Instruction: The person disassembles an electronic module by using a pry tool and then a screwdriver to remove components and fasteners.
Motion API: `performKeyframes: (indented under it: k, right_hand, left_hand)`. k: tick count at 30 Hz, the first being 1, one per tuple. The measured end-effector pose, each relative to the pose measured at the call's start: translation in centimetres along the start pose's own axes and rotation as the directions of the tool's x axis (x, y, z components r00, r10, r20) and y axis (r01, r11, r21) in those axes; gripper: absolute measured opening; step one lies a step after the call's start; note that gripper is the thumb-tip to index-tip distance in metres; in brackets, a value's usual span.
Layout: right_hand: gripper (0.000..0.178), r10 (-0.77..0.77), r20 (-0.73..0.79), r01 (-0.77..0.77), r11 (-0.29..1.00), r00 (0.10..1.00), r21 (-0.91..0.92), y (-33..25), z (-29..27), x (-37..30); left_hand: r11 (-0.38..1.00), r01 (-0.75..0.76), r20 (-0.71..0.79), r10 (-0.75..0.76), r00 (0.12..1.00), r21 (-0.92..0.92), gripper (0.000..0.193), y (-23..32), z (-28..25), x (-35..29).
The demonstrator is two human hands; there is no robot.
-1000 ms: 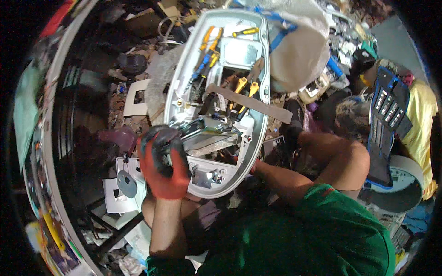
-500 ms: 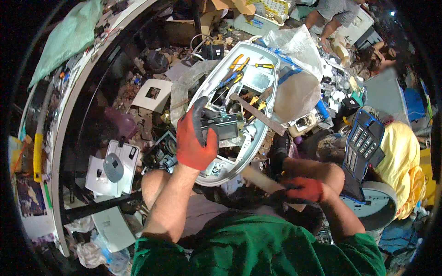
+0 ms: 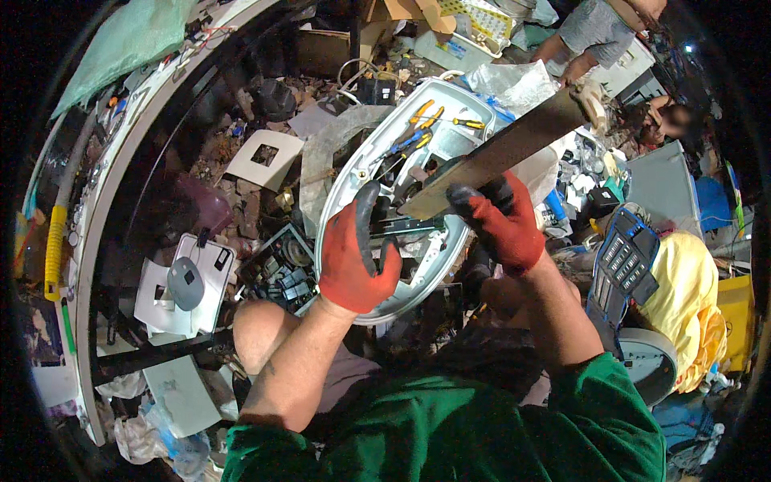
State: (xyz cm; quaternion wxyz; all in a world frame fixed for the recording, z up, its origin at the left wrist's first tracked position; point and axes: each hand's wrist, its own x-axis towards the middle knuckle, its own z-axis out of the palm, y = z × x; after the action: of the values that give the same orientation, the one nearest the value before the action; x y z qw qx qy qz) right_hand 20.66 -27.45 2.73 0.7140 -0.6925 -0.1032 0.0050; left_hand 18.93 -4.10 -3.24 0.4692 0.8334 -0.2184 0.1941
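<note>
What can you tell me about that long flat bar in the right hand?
The bar is brownish, long and flat, its material unclear. The gloved right hand grips it near its lower end; it slants up toward the picture's right, partly in front of the white tray.

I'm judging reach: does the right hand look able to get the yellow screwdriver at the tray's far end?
Probably not: the right hand holds a flat bar, which slants between it and the screwdriver.
</note>
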Motion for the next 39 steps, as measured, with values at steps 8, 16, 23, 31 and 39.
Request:
performKeyframes:
  k: [8, 16, 23, 31, 39]
  right_hand:
    - [0.051, 0.074, 0.188, 0.004, 0.924, 0.979, -0.383, 3.1, -2.5, 0.6]
    - [0.032, -0.173, 0.314, 0.330, 0.755, 0.934, -0.567, 2.2, -1.1, 1.8]
    - [0.032, -0.158, 0.358, 0.353, 0.732, 0.920, -0.583, -0.5, 1.2, 1.8]
    - [0.036, -0.074, 0.305, 0.212, 0.868, 0.950, -0.449, 0.9, 0.5, 1.9]
    - [0.039, -0.085, 0.405, 0.296, 0.818, 0.910, -0.494, -1.0, 1.1, 3.7]
  left_hand:
    - [0.973, 0.129, 0.040, -0.123, 0.992, -0.190, 0.075, -0.4, -0.2, 0.2]
    - [0.868, 0.183, 0.044, -0.184, 0.982, -0.461, 0.072, -2.1, -0.3, 0.8]
    - [0.905, 0.139, 0.069, -0.121, 0.990, -0.401, 0.071, -2.9, -1.2, 0.8]
    - [0.935, 0.114, 0.099, -0.085, 0.991, -0.337, 0.059, -1.7, -1.7, 1.0]
    - [0.960, 0.176, 0.141, -0.148, 0.979, -0.216, 0.053, -1.5, -1.5, 1.5]
